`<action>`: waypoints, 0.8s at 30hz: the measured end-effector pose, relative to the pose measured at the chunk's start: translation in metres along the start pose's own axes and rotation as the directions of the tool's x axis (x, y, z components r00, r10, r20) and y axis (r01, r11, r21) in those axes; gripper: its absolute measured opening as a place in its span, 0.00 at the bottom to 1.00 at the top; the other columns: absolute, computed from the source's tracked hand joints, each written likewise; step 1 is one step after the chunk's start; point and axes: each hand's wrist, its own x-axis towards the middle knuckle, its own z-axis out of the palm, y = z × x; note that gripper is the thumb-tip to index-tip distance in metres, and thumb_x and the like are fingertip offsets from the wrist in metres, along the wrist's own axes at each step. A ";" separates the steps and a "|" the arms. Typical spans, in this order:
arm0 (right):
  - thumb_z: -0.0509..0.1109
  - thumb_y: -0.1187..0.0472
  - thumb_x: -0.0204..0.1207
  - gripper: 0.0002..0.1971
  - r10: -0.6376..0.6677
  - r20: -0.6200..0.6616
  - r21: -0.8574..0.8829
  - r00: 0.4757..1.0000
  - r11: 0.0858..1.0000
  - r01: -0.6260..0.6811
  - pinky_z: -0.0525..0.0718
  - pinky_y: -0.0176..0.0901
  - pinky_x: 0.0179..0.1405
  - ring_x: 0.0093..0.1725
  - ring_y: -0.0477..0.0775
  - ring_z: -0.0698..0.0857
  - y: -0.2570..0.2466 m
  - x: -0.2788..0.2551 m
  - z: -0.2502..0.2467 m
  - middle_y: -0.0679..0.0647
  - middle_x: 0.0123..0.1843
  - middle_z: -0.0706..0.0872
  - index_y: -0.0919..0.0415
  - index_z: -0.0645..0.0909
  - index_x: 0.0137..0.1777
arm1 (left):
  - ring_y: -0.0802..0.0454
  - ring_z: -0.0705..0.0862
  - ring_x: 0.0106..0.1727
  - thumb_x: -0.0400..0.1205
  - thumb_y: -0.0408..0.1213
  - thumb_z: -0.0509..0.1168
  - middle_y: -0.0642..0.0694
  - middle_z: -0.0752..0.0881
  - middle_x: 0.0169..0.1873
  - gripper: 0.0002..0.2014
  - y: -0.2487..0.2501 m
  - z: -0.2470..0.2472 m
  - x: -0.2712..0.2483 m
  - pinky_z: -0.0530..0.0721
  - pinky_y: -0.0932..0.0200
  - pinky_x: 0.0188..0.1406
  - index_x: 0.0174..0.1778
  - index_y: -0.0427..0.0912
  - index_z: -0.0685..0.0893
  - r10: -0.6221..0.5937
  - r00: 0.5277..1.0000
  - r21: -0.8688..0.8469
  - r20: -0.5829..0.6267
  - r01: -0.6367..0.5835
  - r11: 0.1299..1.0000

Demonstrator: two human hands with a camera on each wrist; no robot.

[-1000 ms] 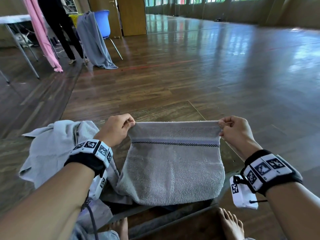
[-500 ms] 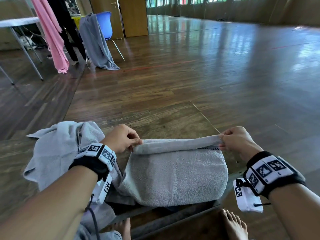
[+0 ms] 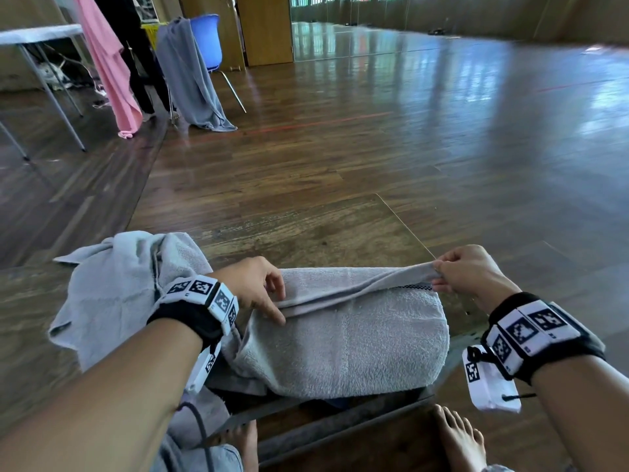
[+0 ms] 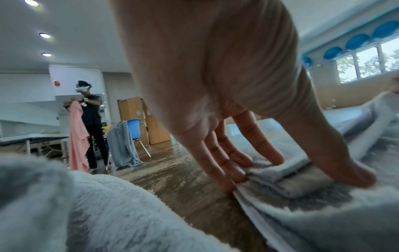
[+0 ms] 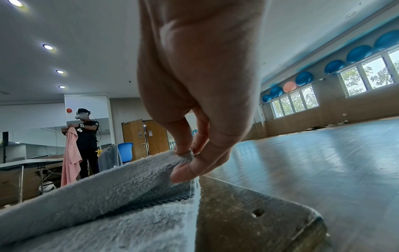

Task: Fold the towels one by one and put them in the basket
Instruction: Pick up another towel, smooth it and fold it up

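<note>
A grey towel (image 3: pixel 340 345) with a dark checked stripe lies on the low wooden table (image 3: pixel 306 233) in front of me, its far edge folded back toward me. My left hand (image 3: pixel 272 301) rests on the left end of that folded edge, fingers (image 4: pixel 218 170) straight and pressing the towel (image 4: pixel 302 213) down. My right hand (image 3: pixel 437 274) pinches the right corner of the folded edge and holds it slightly raised; the right wrist view shows thumb and fingers closed on the towel (image 5: pixel 108 196). No basket is in view.
A heap of pale grey towels (image 3: pixel 115 291) lies left of my left arm. My bare feet (image 3: pixel 459 437) are under the table's near edge. Far left stand a person holding a pink towel (image 3: pixel 109 63), a blue chair draped with a grey towel (image 3: pixel 190 69) and a white folding table (image 3: pixel 37 32).
Both hands brought the towel's raised far edge down toward me onto the towel. My left hand has let go of its corner and now presses it flat; the right still pinches.
</note>
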 end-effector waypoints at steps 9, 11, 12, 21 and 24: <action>0.71 0.68 0.82 0.03 -0.001 0.001 0.001 1.000 1.000 0.001 0.94 0.56 0.48 0.39 0.60 0.94 0.001 0.001 -0.001 0.65 0.40 0.92 0.67 0.86 0.49 | 0.64 0.82 0.32 0.72 0.38 0.77 0.60 0.87 0.28 0.02 0.005 -0.005 0.000 0.77 0.68 0.34 0.36 0.51 0.92 0.047 0.994 -0.034 -0.098 -0.051 0.998; 0.69 0.67 0.84 0.04 0.010 0.010 0.012 1.000 1.000 -0.010 0.94 0.56 0.42 0.34 0.59 0.92 0.000 0.002 -0.003 0.65 0.39 0.91 0.67 0.85 0.49 | 0.59 0.86 0.37 0.74 0.37 0.75 0.55 0.90 0.33 0.03 0.005 -0.011 -0.002 0.83 0.62 0.39 0.41 0.47 0.93 0.030 0.982 -0.047 -0.184 -0.039 0.998; 0.68 0.67 0.84 0.04 0.018 0.014 0.010 1.000 1.000 -0.018 0.92 0.51 0.34 0.29 0.57 0.89 0.000 0.001 -0.004 0.64 0.37 0.91 0.65 0.84 0.49 | 0.57 0.87 0.39 0.75 0.36 0.74 0.52 0.91 0.35 0.04 0.005 -0.013 -0.002 0.84 0.60 0.41 0.43 0.47 0.93 0.021 0.975 -0.046 -0.222 -0.032 0.998; 0.70 0.66 0.82 0.06 -0.020 -0.032 0.056 0.999 0.998 0.022 0.91 0.51 0.34 0.30 0.57 0.88 0.003 0.005 -0.003 0.59 0.28 0.90 0.62 0.86 0.44 | 0.53 0.88 0.35 0.68 0.33 0.83 0.47 0.91 0.32 0.07 0.008 -0.022 -0.008 0.84 0.60 0.36 0.38 0.43 0.94 -0.023 0.918 -0.188 -0.397 -0.056 0.981; 0.71 0.67 0.82 0.06 -0.054 -0.073 0.100 0.996 0.993 0.061 0.94 0.55 0.40 0.30 0.54 0.90 0.003 0.009 -0.002 0.57 0.30 0.89 0.62 0.86 0.43 | 0.54 0.87 0.32 0.63 0.32 0.86 0.48 0.91 0.29 0.09 0.009 -0.023 -0.006 0.82 0.61 0.34 0.34 0.45 0.93 -0.095 0.889 -0.249 -0.449 -0.023 0.968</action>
